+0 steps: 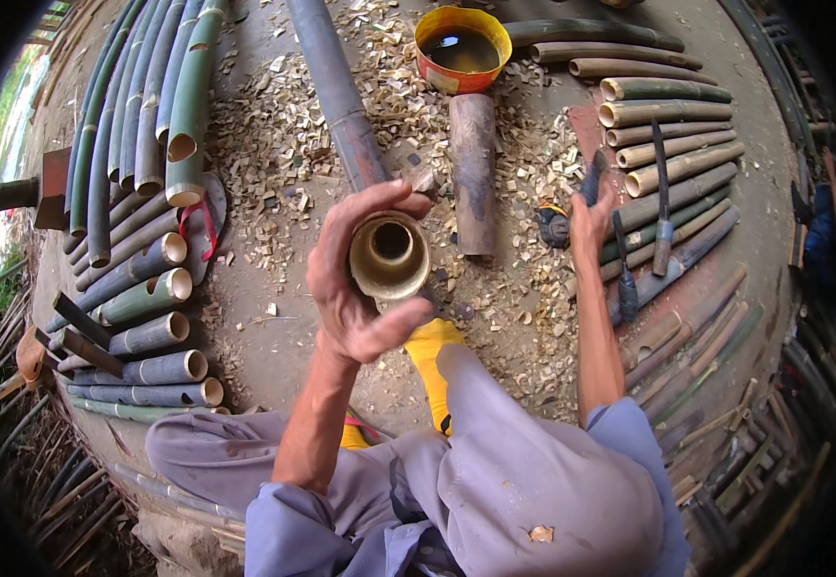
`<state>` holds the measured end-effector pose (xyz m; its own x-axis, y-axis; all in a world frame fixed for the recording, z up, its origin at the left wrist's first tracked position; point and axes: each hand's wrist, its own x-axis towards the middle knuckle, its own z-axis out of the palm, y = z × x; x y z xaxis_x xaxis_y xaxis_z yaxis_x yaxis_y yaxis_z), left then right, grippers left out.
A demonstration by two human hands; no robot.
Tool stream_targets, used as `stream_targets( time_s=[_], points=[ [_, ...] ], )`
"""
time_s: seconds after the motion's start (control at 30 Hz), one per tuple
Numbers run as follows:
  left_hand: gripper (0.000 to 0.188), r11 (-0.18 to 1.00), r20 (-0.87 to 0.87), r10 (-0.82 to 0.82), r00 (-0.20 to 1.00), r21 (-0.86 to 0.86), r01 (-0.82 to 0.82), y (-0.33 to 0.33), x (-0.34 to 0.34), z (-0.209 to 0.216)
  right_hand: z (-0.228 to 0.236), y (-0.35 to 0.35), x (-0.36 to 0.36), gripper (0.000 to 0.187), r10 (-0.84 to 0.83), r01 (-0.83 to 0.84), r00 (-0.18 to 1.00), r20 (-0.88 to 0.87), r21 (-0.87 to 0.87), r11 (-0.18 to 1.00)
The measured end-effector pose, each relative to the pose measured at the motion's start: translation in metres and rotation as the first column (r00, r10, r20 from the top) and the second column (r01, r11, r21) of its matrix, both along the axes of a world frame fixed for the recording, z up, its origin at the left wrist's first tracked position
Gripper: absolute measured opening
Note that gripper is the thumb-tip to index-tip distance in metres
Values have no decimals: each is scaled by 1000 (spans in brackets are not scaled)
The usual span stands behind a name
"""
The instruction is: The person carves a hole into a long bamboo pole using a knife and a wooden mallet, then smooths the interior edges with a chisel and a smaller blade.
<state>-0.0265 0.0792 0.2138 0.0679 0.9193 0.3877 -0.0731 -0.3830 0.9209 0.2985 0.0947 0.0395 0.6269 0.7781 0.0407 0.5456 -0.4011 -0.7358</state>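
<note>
My left hand (pixel 365 279) is wrapped round the near end of a bamboo pole (pixel 391 281). The open end faces up and shows a pale rim and a hollow dark centre. Beyond the fingers, a long grey-green length (pixel 336 87) appears to be the same pole running away over the ground. Off to the right, my right hand (pixel 589 219) is closed on a dark, pointed tool (pixel 594 175) that looks like a knife; its lower part is hidden by the fingers. A dark bundle with a yellow-orange band (pixel 553 227) lies just left of that hand.
Wood chips (pixel 283 125) litter the ground. A yellow-red bucket of dark liquid (pixel 462 50) stands beyond a short bamboo piece (pixel 475 173). Bamboo lengths are laid at left (pixel 153 337) and right (pixel 673 144). Two knives (pixel 663 202) rest on the right-hand row. My yellow-covered foot (pixel 430 361) is below the pole.
</note>
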Motion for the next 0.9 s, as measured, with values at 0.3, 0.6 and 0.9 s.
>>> stream_targets(
  time_s=[0.3, 0.6, 0.9],
  points=[
    [42, 972, -181, 217, 959, 134, -195, 2, 9, -2, 90, 88, -61, 42, 444, -409, 723, -529, 190, 893],
    [38, 972, -100, 208, 973, 131, -195, 6, 14, -1, 57, 236, -73, 34, 237, -485, 491, -838, -37, 874],
    [37, 973, -127, 213, 969, 120, -199, 5, 9, 1, 84, 67, -98, 54, 358, -501, 473, -805, 89, 861]
  ],
)
